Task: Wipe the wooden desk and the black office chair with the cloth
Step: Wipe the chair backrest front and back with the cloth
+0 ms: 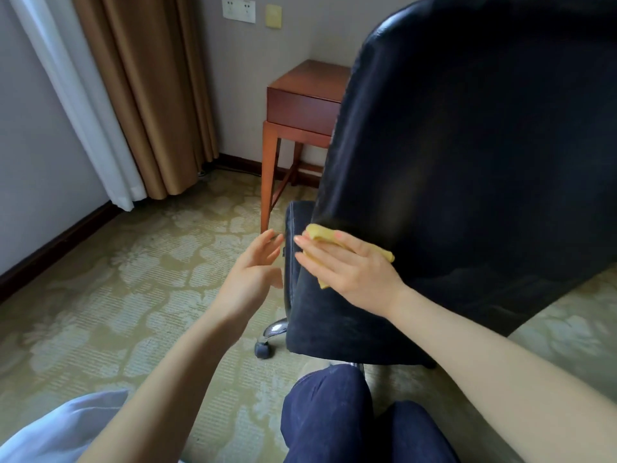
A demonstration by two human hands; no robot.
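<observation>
Far left of both hands, a white sheer curtain (83, 105) and a brown pleated drape (150, 95) hang to the floor, their tops cut off by the frame. Below them lies a pale green carpet (117, 262) with a ribbed weave and large floral shapes.

The left hand (257, 265) is held out with its fingers loosely spread and holds nothing. Its fingertips are blurred, so it is unclear if they touch the chair's padded edge just to their right.

Beyond that hand stands the wooden desk (300, 105), reddish-brown and smooth, with straight slim legs. Only its left end shows; the rest is hidden behind the chair back.

The yellow cloth (319, 233), soft and folded, lies mostly covered under the right hand (350, 265), which presses it flat with straight fingers against the chair's lower left edge. Only its rims peek out above and below the palm.

The black office chair (467, 162) fills the space right of that hand, matt and slightly fuzzy, its rounded back cut off at the top. Beneath the hands a chrome leg and one caster (263, 349) show; the rest of the base is hidden.
</observation>
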